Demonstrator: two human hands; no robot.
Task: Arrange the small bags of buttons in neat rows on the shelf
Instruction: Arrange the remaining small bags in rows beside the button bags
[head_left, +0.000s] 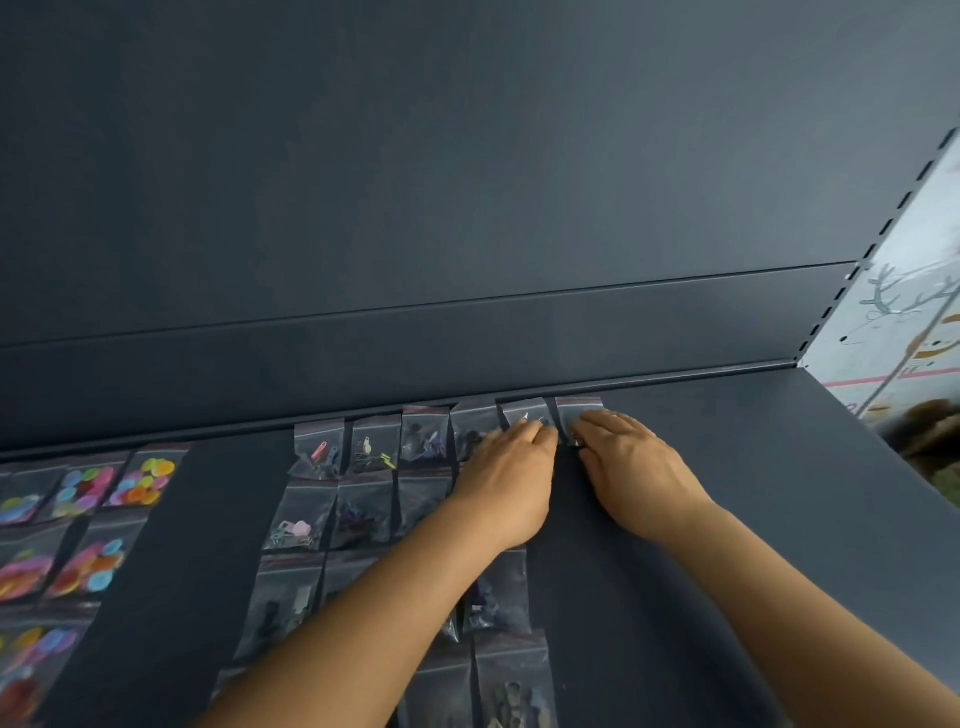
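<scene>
At twelve o'clock, back row: my left hand (511, 470) and right hand (631, 462) press flat-fingered on end bags (577, 415), squaring them to the shelf (727, 493) lip.

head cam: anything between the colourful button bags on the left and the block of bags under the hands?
Nothing: in the head view a bare strip of dark shelf separates the colourful button bags from the block of bags.

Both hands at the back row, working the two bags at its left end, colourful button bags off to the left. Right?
Not quite. In the head view the left hand and right hand are at the right end of the back row, on its last two bags, not the left end. The colourful button bags do lie off to the left of the shelf.
</scene>
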